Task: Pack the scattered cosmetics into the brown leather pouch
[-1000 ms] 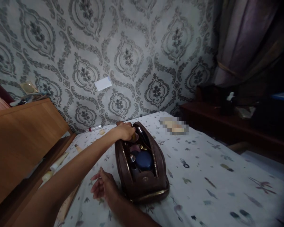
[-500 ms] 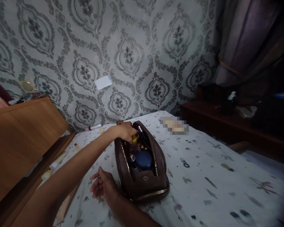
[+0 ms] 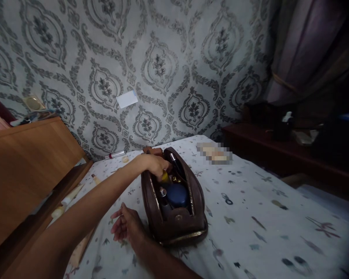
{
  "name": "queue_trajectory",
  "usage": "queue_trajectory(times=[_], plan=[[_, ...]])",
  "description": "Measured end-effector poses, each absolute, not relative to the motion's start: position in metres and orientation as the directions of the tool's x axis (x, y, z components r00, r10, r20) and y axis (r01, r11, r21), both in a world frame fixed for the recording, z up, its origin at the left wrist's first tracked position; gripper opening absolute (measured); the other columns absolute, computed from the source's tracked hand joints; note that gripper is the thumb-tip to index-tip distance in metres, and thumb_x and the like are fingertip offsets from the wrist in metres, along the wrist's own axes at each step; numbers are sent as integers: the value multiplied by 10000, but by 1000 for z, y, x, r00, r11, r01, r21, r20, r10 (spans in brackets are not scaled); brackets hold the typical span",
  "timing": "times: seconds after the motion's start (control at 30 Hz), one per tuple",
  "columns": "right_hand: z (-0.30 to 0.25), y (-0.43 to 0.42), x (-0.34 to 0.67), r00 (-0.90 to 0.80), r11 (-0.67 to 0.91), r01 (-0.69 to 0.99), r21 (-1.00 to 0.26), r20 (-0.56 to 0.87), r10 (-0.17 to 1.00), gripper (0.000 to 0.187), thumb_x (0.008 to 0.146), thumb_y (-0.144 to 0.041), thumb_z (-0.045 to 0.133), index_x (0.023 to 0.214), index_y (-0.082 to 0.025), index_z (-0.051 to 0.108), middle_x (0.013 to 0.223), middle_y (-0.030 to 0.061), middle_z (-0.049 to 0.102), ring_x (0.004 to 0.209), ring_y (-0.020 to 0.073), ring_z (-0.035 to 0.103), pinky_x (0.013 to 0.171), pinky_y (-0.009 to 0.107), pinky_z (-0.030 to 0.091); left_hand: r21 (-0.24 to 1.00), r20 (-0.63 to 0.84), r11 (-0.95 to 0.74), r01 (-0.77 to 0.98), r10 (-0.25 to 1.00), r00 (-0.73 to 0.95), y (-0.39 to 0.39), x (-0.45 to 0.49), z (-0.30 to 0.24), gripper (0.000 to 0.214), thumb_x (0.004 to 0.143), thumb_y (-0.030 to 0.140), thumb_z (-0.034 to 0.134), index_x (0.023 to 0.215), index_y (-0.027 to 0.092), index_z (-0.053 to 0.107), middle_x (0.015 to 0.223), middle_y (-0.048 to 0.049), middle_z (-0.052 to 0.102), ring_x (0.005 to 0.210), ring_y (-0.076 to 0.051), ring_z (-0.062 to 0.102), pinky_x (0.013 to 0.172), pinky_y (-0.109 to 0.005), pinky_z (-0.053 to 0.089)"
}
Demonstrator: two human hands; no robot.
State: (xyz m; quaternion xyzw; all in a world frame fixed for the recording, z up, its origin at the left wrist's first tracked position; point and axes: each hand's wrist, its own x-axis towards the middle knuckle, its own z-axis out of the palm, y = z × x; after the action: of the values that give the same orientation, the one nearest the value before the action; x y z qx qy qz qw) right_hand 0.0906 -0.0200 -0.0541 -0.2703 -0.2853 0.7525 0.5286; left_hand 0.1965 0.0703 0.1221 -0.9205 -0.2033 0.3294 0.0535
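A brown leather toiletry bag [image 3: 180,223] stands unzipped on the white patterned sheet. My left hand [image 3: 157,166] reaches into its far end, with the fingers closed around a small yellow item [image 3: 164,177] whose kind I cannot make out. Inside the bag lie a round dark blue case [image 3: 177,195], a silver-capped bottle [image 3: 163,192], some gold-coloured pieces [image 3: 176,179] and a dark tube with a silver end [image 3: 173,158]. My right hand [image 3: 129,225] hovers left of the bag's near end, fingers apart and slightly curled, holding nothing.
Left of my arm, a cream tube [image 3: 72,195] and a peach tube [image 3: 80,248] lie on the sheet, near a wooden panel [image 3: 31,159]. A red-and-clear tube [image 3: 115,155] lies by the wall. A blurred-out beige item [image 3: 214,154] rests at the far right.
My left hand and the yellow item have shifted very slightly inside the bag. My right hand and the bag stay almost where they were.
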Motion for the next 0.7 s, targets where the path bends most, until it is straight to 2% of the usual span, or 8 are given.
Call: queue_trajectory(times=[0.13,0.33,0.5,0.7], plan=[[-52,-20,91,-294,-295,-627,-721,-131,947,756,648,-876,447,785,-144,575,507,-9,602,352,90,497,390,216,310,-272,-568,-900,340,436,698,68,197,120,485,660,283,684,1129,168,645,1034,-76,709,798,-206,646,618,-240,456],[-52,-20,91,-300,-298,-634,-714,-129,945,728,688,-849,451,796,-140,580,518,-4,608,360,92,502,393,215,303,-262,-566,-903,340,429,704,69,198,118,438,654,216,689,1086,141,669,1019,-99,711,756,-205,646,581,-245,446],[-51,-20,91,-292,-300,-624,-722,-141,946,739,658,-863,457,788,-145,575,505,-8,603,348,91,492,382,216,303,-246,-571,-900,359,434,697,67,197,120,460,641,231,697,1096,171,664,1008,-63,719,751,-188,643,580,-228,445],[-50,-21,91,-291,-292,-633,-717,-129,948,727,689,-846,454,797,-138,576,518,0,604,359,91,495,389,217,298,-231,-589,-904,360,425,687,61,196,122,543,597,266,745,1117,143,654,1059,-82,709,777,-195,644,600,-228,452]])
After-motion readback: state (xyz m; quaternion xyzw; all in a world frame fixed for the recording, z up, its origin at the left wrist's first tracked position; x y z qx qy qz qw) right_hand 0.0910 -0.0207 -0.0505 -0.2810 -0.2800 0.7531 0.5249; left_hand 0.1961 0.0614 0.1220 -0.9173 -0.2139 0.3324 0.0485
